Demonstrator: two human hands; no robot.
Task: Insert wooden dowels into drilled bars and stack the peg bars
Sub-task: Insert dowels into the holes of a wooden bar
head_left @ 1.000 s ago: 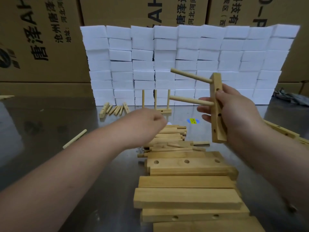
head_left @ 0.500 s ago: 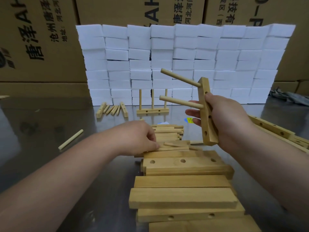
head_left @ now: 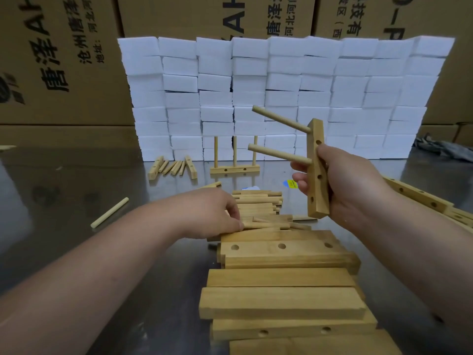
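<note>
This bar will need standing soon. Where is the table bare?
Bare: the table at left, around the loose dowel, and the strip before the foam blocks, right of the standing peg bar. Crowded: the centre, with the dowel pile and stacked bars.

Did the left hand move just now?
Yes. The left hand came down toward the person, onto the near edge of the dowel pile, beside the three-hole bar.

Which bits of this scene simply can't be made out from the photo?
Head view only:
Whether the left hand pinches a dowel in the dowel pile: its knuckles hide the fingertips.
Any free hole on the peg face of the bar: covered by the right hand.
The nearest bars: cut off by the bottom edge.
The drilled bars at right: cut by the right edge.
</note>
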